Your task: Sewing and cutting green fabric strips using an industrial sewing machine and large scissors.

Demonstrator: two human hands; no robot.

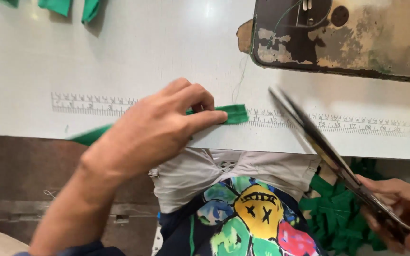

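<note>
Nearest the camera, the person's lap shows a dark garment with a bright cartoon print [257,218] and a pale grey cloth [191,175] bunched above it. To the right of the lap lies a heap of green fabric pieces [338,213].

At the lower right, the right hand [399,213] grips the handles of a pair of large scissors [323,142], its fingers curled shut around them. The blades point up and to the left over the counter's front edge; they are blurred, so how far apart they stand cannot be told, and their tips end near the strip's free end, apart from it.

The left hand [153,128] reaches in from the lower left and presses a green fabric strip [233,114] flat on the white counter [167,52]. Its fingers are narrow, pinched together on the strip. The strip lies along a printed ruler scale [91,103] that runs across the counter, one end poking out past the fingertips to the right, the other trailing off the counter edge to the left.

Farther back, the worn, rust-stained base of a sewing machine [357,38] sits at the upper right. At the far upper left edge lie more green scraps [62,5].
</note>
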